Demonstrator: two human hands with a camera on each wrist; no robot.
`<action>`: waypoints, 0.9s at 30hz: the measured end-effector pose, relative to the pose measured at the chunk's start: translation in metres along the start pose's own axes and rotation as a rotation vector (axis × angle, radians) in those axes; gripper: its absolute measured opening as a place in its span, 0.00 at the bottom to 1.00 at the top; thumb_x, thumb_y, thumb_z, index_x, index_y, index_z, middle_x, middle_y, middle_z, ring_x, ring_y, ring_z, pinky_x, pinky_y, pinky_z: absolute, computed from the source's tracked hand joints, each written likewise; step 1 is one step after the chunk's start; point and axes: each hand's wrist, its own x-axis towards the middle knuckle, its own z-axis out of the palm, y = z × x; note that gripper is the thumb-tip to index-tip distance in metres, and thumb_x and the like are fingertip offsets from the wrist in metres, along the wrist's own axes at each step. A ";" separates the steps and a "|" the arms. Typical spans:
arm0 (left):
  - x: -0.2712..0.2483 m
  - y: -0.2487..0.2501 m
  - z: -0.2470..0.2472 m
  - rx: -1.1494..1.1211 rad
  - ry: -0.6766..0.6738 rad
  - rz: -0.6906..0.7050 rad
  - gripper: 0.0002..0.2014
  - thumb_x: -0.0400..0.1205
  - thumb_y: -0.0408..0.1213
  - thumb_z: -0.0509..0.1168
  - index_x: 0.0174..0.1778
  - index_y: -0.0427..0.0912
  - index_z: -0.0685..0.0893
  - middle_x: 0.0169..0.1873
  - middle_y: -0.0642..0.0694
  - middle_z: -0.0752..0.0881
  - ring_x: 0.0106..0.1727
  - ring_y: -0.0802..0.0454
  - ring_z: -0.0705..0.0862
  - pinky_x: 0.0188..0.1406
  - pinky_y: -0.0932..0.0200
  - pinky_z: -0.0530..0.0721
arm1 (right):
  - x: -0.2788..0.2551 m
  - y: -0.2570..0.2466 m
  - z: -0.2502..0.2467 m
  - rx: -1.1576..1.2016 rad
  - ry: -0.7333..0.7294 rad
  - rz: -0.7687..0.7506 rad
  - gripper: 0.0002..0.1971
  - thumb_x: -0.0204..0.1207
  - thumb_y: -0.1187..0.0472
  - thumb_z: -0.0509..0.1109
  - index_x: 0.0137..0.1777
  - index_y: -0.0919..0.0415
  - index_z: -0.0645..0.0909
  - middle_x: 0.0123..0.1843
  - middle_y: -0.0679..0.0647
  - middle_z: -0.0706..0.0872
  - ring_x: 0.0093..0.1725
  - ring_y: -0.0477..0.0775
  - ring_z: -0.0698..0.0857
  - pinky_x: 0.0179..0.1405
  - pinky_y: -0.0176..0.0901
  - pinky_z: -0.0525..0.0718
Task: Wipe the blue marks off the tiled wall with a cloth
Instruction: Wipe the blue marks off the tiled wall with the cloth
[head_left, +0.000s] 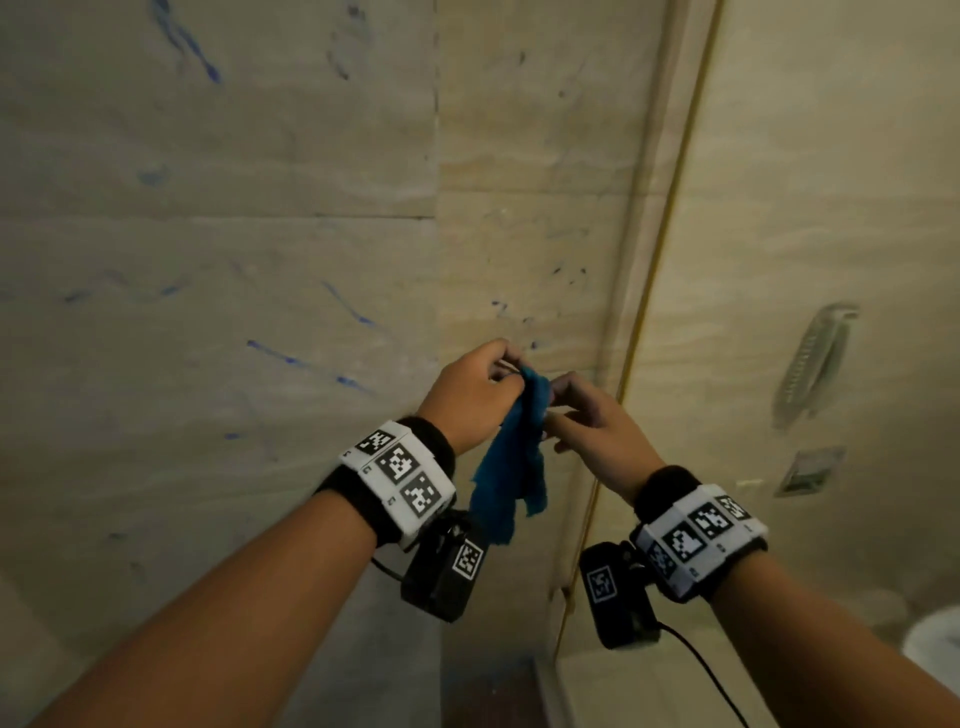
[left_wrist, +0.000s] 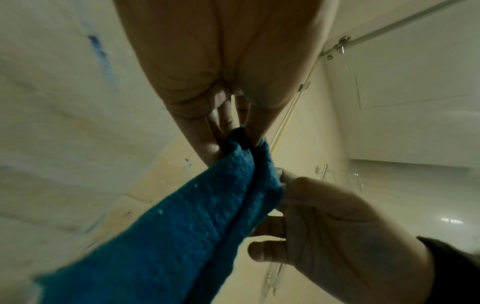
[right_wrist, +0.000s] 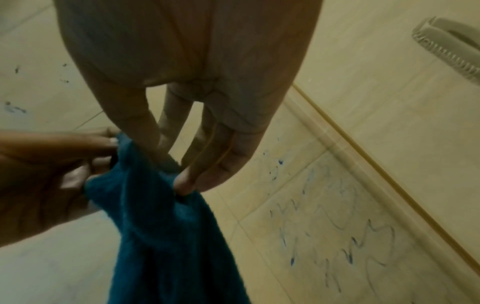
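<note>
The tiled wall (head_left: 218, 249) is filling the left and centre of the head view, blue marks (head_left: 306, 361) streaking it from the upper left down to mid-frame, and none of it is being wiped yet; the cloth (head_left: 511, 467) is hanging at lower centre, held clear of the wall. The left hand (head_left: 475, 397) is pinching its top edge between thumb and fingertips, while the right hand (head_left: 597, 423) is nipping the same edge just beside it, fingers closed on the fabric. The step in hand looks like regathering the cloth, and doing it well probably means folding it into a firm pad with a clean face outward before pressing on the nearest streaks. The right wrist view is showing faint zigzag scribbles (right_wrist: 345, 246) at its lower right, beside the corner trim, which the head view is hardly showing; the left wrist view is showing a metal bracket (left_wrist: 337, 47) at its upper right
</note>
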 end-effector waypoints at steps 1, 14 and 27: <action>0.008 0.008 0.003 -0.007 0.021 0.002 0.09 0.84 0.33 0.58 0.45 0.52 0.79 0.46 0.44 0.85 0.50 0.41 0.85 0.53 0.43 0.85 | 0.007 -0.002 -0.009 0.019 0.017 -0.014 0.06 0.79 0.67 0.65 0.47 0.54 0.76 0.46 0.49 0.85 0.40 0.46 0.84 0.40 0.43 0.80; 0.107 0.081 0.019 0.310 0.220 0.172 0.08 0.84 0.36 0.59 0.54 0.43 0.82 0.49 0.46 0.84 0.45 0.51 0.80 0.45 0.58 0.79 | 0.096 -0.036 -0.068 -0.166 0.400 -0.196 0.12 0.75 0.61 0.74 0.50 0.57 0.71 0.39 0.53 0.83 0.33 0.50 0.82 0.28 0.41 0.81; 0.234 0.146 -0.025 0.854 0.516 0.337 0.23 0.82 0.43 0.61 0.74 0.53 0.70 0.76 0.46 0.67 0.76 0.42 0.64 0.71 0.43 0.66 | 0.188 -0.093 -0.140 -0.238 0.613 -0.219 0.20 0.76 0.68 0.69 0.68 0.57 0.77 0.60 0.55 0.83 0.50 0.51 0.81 0.43 0.34 0.76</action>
